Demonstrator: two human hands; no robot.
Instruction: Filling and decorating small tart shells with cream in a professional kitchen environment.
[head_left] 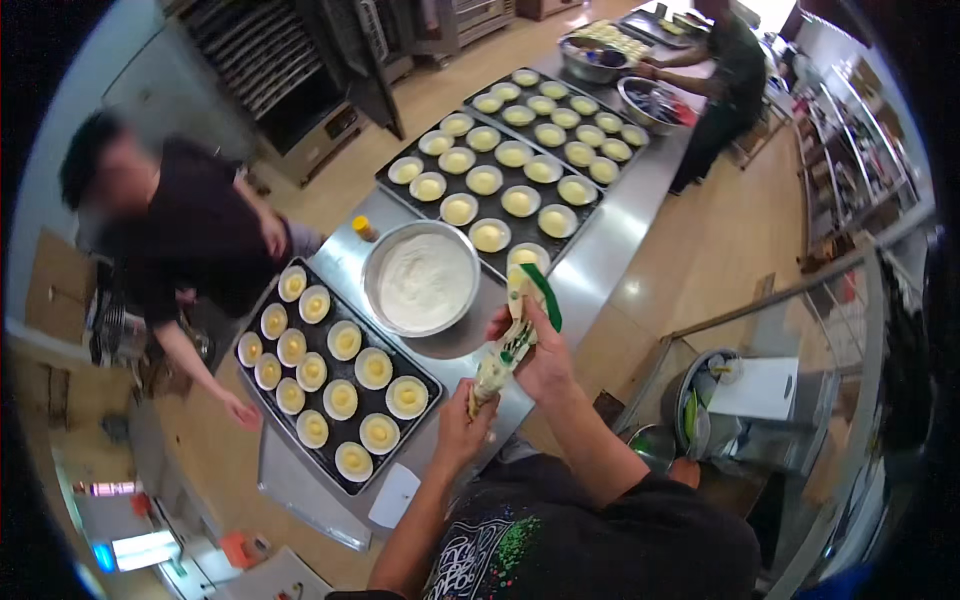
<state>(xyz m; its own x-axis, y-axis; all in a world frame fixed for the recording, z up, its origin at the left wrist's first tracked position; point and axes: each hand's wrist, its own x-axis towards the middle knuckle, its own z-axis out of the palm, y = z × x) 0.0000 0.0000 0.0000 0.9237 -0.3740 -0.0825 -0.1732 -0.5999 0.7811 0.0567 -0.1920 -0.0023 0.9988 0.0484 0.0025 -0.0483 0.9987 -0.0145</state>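
Observation:
A crumpled cream-and-green pouch, like a piping bag (517, 316), is held between my hands above the steel table (615, 260). My left hand (465, 425) is closed round its lower, twisted part, and my right hand (535, 355) grips it higher up. Left of my hands, a black tray (355, 475) holds several white cups (341, 400) with pale yellow filling. Beyond the pouch stand a steel bowl of white powder (420, 275), a yellow-lidded container (363, 227) and further trays (560, 225) of filled cups.
A person in dark clothing (190, 220) stands at the left, a hand near the tray. Another person (728, 90) works at the far end beside bowls (595, 62). A rack oven (250, 70) is at the back. A glass-railed stand (760, 450) with pots is at the right.

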